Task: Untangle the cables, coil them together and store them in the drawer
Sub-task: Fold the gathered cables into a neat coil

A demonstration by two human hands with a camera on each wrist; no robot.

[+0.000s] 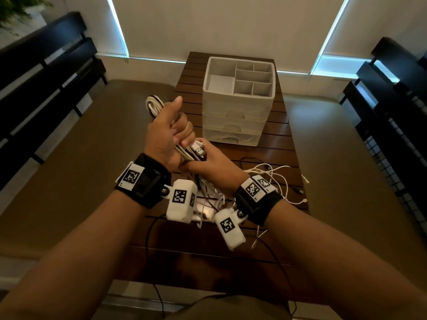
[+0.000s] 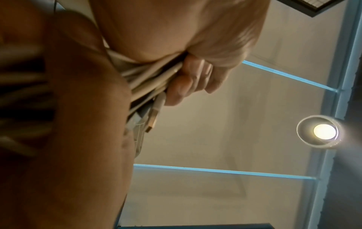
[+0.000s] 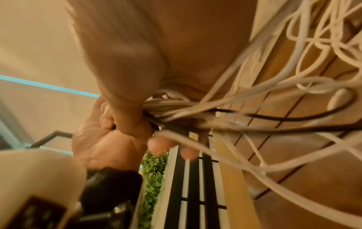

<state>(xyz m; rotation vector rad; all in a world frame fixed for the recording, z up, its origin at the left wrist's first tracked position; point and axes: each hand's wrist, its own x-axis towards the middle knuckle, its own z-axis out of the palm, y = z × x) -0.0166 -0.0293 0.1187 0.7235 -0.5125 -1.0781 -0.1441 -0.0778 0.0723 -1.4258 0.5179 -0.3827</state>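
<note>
My left hand (image 1: 178, 132) is raised above the wooden table (image 1: 277, 144) and grips a looped bundle of white cables (image 1: 154, 107), thumb up. In the left wrist view its fingers (image 2: 188, 80) curl round the cable bundle (image 2: 145, 80), with a USB plug (image 2: 153, 119) sticking out. Just below, my right hand (image 1: 204, 158) holds the bundle's lower end beside the USB plug (image 1: 199, 151). The right wrist view shows the cables (image 3: 176, 106) pinched together where both hands meet. Loose white and black cables (image 1: 275, 179) trail over the table. The white drawer unit (image 1: 238, 116) stands behind, drawers closed.
The unit's top is an open tray with several empty compartments (image 1: 253, 75). A black cable (image 1: 149, 229) hangs off the table's near edge. Dark slatted benches (image 1: 46, 84) flank the table on both sides, and a green plant (image 3: 154, 175) stands to the left.
</note>
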